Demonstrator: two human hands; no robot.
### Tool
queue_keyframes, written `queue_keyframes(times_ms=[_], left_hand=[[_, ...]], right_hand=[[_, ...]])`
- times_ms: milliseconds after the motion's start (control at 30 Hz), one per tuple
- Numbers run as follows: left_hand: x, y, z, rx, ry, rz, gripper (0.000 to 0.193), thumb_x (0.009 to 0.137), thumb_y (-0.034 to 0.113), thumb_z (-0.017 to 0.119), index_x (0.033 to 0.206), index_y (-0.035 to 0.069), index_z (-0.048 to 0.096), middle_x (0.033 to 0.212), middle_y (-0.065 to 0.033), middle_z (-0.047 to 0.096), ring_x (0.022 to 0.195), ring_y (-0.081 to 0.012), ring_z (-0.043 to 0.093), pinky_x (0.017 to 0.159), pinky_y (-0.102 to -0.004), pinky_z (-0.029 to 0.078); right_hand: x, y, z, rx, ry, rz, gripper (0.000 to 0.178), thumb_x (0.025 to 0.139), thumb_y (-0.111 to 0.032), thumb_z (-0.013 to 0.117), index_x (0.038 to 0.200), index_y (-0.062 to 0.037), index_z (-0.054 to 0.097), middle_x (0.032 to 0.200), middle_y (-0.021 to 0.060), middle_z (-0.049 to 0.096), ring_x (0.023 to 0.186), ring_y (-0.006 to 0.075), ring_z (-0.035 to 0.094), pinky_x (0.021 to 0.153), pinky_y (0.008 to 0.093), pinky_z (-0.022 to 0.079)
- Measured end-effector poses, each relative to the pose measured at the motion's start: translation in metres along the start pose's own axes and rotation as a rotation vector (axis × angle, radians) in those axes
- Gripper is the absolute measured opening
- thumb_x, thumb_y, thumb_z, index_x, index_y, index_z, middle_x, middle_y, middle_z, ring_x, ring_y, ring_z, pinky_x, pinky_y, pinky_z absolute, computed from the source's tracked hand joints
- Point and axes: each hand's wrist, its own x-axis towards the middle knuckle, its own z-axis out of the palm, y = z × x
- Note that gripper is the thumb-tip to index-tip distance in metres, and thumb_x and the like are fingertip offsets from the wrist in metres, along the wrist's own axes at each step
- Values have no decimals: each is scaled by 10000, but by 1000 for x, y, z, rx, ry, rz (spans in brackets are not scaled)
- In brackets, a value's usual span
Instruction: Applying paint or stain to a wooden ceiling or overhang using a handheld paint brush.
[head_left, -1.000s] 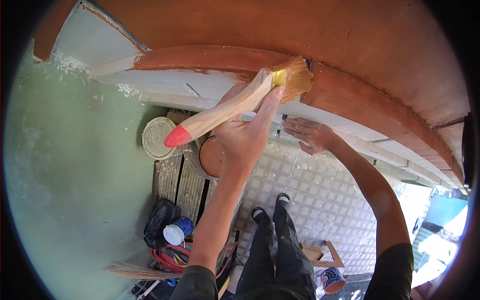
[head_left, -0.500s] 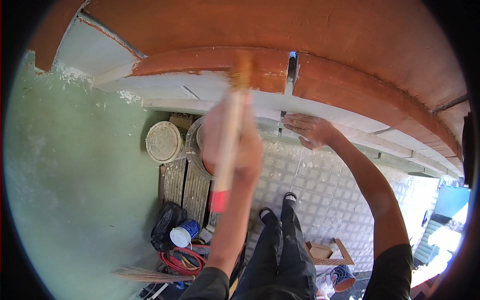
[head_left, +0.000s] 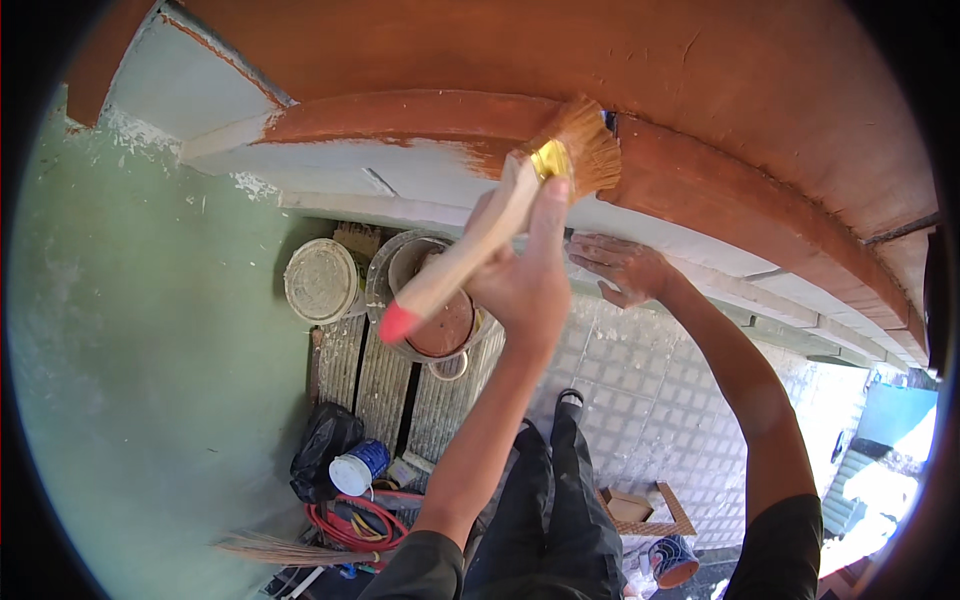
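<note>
My left hand (head_left: pixel 530 285) is closed round the pale wooden handle of a wide paintbrush (head_left: pixel 455 260) with a red tip and yellow ferrule. Its brown bristles fan out over the reddish-brown board (head_left: pixel 400 115), beside the gap between two board sections. Below the painted band runs a whitish unpainted strip (head_left: pixel 340 165), with rough streaks of paint along its upper part. My right hand (head_left: pixel 630 270) lies with fingers stretched out along the pale lower ledge. Partly behind the left hand and handle, a bucket of reddish-brown paint (head_left: pixel 447 325) stands on wooden planks.
A lidded, spattered bucket (head_left: pixel 322 280) stands left of the paint. Lower down are a black bag (head_left: pixel 328 445), a blue and white tub (head_left: pixel 360 467), red hose (head_left: pixel 350 525) and a broom (head_left: pixel 285 545). A green wall (head_left: pixel 130 350) rises on the left; a cardboard box (head_left: pixel 640 508) lies on the tiles.
The brush has swung right along the board, its bristles now at the gap and its handle slanting down left. The paint bucket has come into fuller view. My right hand stays on the ledge.
</note>
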Motion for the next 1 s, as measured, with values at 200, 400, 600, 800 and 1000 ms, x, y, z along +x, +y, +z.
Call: queue_keyframes(times_ms=[200,400,600,800,1000], left_hand=[[23,-10,-17,236,-25,225,157,902,1,744,1045,-55,713,958,-117,728,835,-158,671,766,-291,521],[39,-10,-48,464,235,448,158,919,48,745,1052,-32,718,933,-121,718,800,-195,669,734,-319,528],[-4,-4,10,480,101,481,156,890,49,770,992,-60,724,894,-138,741,769,-197,692,711,-326,537],[-15,5,13,155,-45,359,169,886,25,771,1018,-65,716,933,-118,739,818,-167,681,727,-293,527],[6,16,-2,-150,-9,-145,203,879,17,776,1057,-59,717,949,-80,727,855,-116,663,770,-265,518]], right_hand=[[1,4,0,-45,19,-15,734,749,-97,645,1465,-34,496,1558,144,436,1470,310,380,1220,424,334],[-1,7,0,-69,9,-15,736,752,-104,636,1468,-27,485,1570,139,421,1470,298,380,1225,417,324],[3,0,0,-51,-14,33,691,791,-110,621,1463,-27,485,1588,116,393,1503,266,318,1248,391,292],[6,-9,-16,68,-251,194,738,783,-130,643,1491,-47,454,1584,102,401,1499,267,326,1246,394,295],[2,-4,-3,-42,-6,8,740,764,-129,651,1478,-43,475,1577,104,418,1488,272,351,1233,397,320]])
